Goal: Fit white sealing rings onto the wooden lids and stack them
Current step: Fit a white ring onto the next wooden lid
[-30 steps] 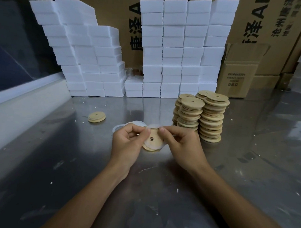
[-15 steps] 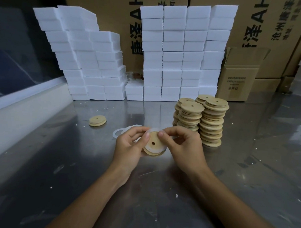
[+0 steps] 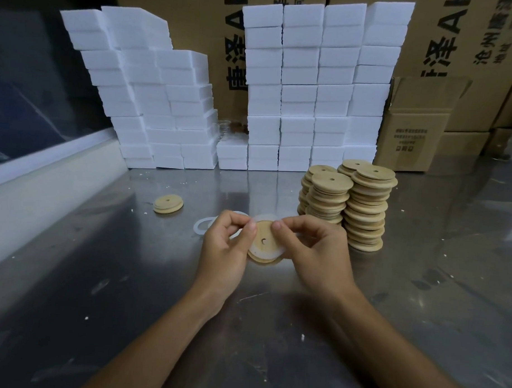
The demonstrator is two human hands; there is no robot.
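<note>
Left hand (image 3: 222,245) and right hand (image 3: 313,251) both pinch the white sealing ring (image 3: 263,253) against a wooden lid (image 3: 264,256), held just above the steel table (image 3: 101,275), probably to stretch it over the rim (seating looks partial). Stacked lids (image 3: 364,209) wait near the right hand.

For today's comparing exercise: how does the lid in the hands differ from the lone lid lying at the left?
The held lid is tilted, gripped by the left hand and right hand; the lone lid lies flat, untouched. The held lid has a white ring around it; the lone lid shows none. Both are round, wooden, with a small hole.
</note>
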